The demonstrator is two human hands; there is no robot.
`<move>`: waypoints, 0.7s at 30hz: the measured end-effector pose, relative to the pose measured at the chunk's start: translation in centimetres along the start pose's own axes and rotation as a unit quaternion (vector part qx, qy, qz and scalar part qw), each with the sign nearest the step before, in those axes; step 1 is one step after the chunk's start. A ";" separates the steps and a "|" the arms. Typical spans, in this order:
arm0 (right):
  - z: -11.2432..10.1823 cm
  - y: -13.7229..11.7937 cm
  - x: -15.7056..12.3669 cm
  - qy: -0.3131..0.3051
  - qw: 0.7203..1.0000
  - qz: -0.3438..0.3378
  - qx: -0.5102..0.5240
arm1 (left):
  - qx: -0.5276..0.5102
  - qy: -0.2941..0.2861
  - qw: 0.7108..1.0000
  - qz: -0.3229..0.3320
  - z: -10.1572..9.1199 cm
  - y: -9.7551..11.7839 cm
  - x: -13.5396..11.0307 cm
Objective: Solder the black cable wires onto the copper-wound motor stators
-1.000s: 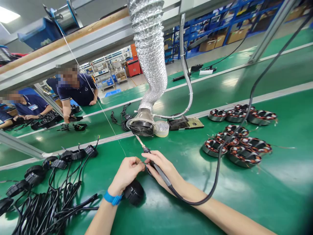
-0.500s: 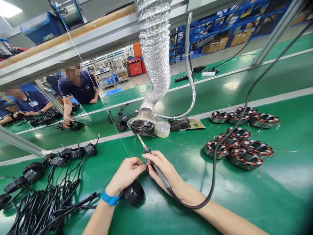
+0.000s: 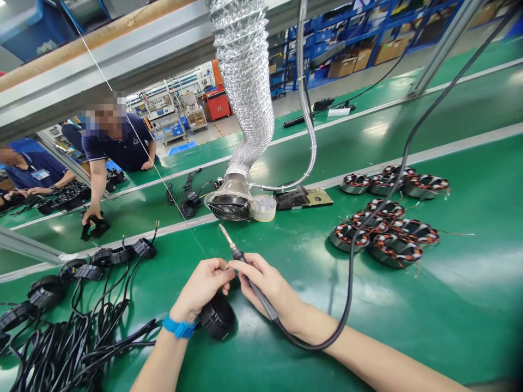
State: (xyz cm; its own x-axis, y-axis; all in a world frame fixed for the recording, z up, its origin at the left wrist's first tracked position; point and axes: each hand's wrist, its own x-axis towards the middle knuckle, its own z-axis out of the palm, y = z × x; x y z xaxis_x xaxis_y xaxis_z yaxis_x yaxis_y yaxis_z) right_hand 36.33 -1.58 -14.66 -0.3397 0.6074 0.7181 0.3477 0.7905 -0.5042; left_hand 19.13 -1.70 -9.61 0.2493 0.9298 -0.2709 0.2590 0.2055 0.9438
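My right hand (image 3: 272, 294) is closed round a soldering iron (image 3: 250, 276), whose bare tip points up and away to the left, toward the fan. Thumb and forefinger of my left hand (image 3: 204, 286) pinch a thin wire (image 3: 227, 268), mostly hidden by the fingers. The fingertips of both hands meet there. Just below my left hand, a round black housing (image 3: 218, 317) rests on the green bench. The iron's black cable (image 3: 350, 283) loops under my right wrist and rises to the upper right.
A fan (image 3: 229, 208) under a foil duct (image 3: 244, 81) stands ahead, beside a tape roll (image 3: 263, 208) and a metal stand (image 3: 304, 197). Several copper-wound stators (image 3: 395, 250) sit at right. Black cables (image 3: 69, 343) with housings lie at left. Across the bench, a co-worker (image 3: 118, 141) handles a black part.
The camera view has shifted slightly, moving the scene left and up. My hands keep nearly the same hold. The co-worker's hand has moved the black part left and nearer.
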 end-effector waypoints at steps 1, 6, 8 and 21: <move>-0.1 0.0 0.0 -0.002 1.000 0.001 0.004 | -0.002 0.009 1.000 -0.003 0.0 -0.1 0.0; -1.5 0.1 -0.5 -0.016 0.996 0.032 0.077 | -0.030 0.045 0.998 -0.028 0.1 -0.2 0.3; -2.0 0.4 -1.0 -0.027 0.995 0.032 0.092 | -0.046 0.051 0.997 -0.034 0.1 -0.3 0.4; -0.3 0.2 -0.3 0.069 0.981 0.126 0.134 | -0.048 0.061 0.996 -0.046 0.1 -0.1 0.5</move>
State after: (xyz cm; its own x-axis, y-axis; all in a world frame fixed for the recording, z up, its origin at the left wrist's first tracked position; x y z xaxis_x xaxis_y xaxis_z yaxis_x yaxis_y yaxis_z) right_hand 36.77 -1.62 -14.78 -0.1445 0.7837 0.6041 0.1559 0.6209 -0.7683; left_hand 19.30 -1.29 -9.86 0.1126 0.9343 -0.3382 0.1848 0.3147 0.9310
